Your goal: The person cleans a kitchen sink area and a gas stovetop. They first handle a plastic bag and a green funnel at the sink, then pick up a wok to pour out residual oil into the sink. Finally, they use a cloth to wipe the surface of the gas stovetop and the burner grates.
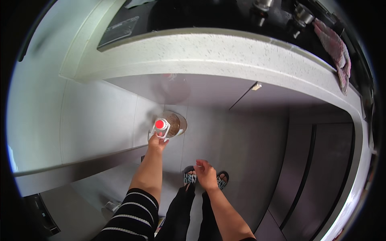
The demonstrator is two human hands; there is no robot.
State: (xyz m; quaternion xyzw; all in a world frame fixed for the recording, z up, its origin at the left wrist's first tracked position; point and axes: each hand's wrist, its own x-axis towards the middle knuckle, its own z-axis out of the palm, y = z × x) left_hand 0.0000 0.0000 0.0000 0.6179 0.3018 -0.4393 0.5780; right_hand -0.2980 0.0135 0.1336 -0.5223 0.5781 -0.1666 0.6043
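Observation:
A large clear plastic jug [175, 121] with a red cap and a white carrying handle is by the corner of the wall and the cabinet front. It looks like a cooking oil jug, its inside brownish. My left hand [158, 141] reaches forward and has its fingers wrapped round the handle. Whether the jug rests on the floor or hangs just above it, I cannot tell. My right hand [206, 175] is in front of my body, over my feet, with loosely bent fingers and nothing visible in it.
Ahead is a speckled white countertop [201, 48] with a black glass cooktop [193, 16]. A pinkish cloth [334, 50] drapes over its right edge. Grey cabinet doors [217, 92] stand below. My slippers [222, 179] are on the grey tiled floor [245, 140].

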